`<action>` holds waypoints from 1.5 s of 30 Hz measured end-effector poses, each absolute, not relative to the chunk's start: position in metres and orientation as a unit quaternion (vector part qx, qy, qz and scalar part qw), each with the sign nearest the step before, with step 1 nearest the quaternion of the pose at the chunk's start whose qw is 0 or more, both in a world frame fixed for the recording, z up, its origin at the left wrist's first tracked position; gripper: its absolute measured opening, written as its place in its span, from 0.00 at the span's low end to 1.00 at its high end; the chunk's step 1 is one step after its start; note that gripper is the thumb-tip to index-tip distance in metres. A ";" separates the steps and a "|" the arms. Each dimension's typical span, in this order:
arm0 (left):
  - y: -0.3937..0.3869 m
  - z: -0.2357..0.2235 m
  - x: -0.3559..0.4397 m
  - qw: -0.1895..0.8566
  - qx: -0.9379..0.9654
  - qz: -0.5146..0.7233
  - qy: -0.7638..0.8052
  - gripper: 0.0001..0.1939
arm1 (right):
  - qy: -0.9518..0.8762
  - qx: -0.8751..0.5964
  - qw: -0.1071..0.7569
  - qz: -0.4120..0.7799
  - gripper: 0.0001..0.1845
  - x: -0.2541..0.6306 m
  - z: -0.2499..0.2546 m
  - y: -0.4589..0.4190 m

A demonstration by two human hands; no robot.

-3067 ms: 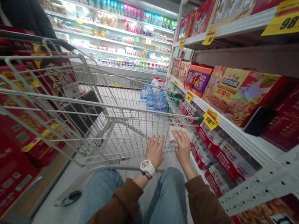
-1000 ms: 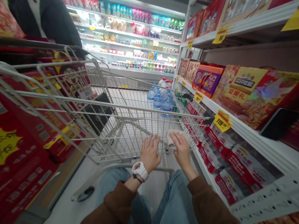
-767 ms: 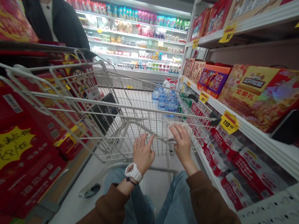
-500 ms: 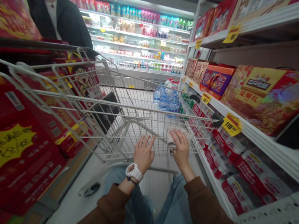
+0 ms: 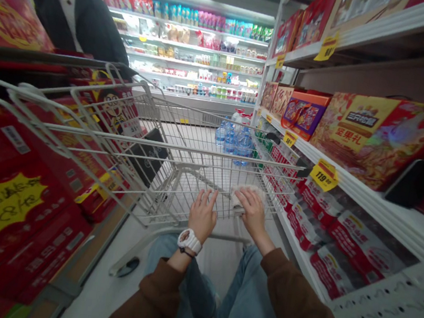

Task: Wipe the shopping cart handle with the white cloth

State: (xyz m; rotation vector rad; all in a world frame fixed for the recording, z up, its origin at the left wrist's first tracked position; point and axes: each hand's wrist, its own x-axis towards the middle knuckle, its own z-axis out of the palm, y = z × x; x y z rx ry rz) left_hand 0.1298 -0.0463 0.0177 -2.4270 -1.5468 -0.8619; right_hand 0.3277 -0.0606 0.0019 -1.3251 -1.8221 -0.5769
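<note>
A wire shopping cart [image 5: 166,147] stands in the aisle in front of me. My left hand [image 5: 202,215], with a white watch on its wrist, rests with fingers stretched out against the cart's near wire wall. My right hand [image 5: 250,212] presses a white cloth [image 5: 242,194] onto the same wire wall, fingers curled over it. My knees in blue jeans are just below both hands.
Shelves [image 5: 353,196] with red gift boxes and yellow price tags run along the right. Stacked red cartons [image 5: 11,193] line the left. A person in a dark jacket [image 5: 77,22] stands beyond the cart. Water bottles [image 5: 234,138] sit on the floor ahead.
My right hand has slid the cloth a little to the left along the cart's wire wall. The left hand stays against the wires. The view has shifted slightly.
</note>
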 end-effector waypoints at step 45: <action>-0.044 0.027 0.117 -0.015 -0.825 -0.302 -0.478 0.38 | -0.734 -0.494 0.390 -0.255 0.40 0.286 0.027 -0.045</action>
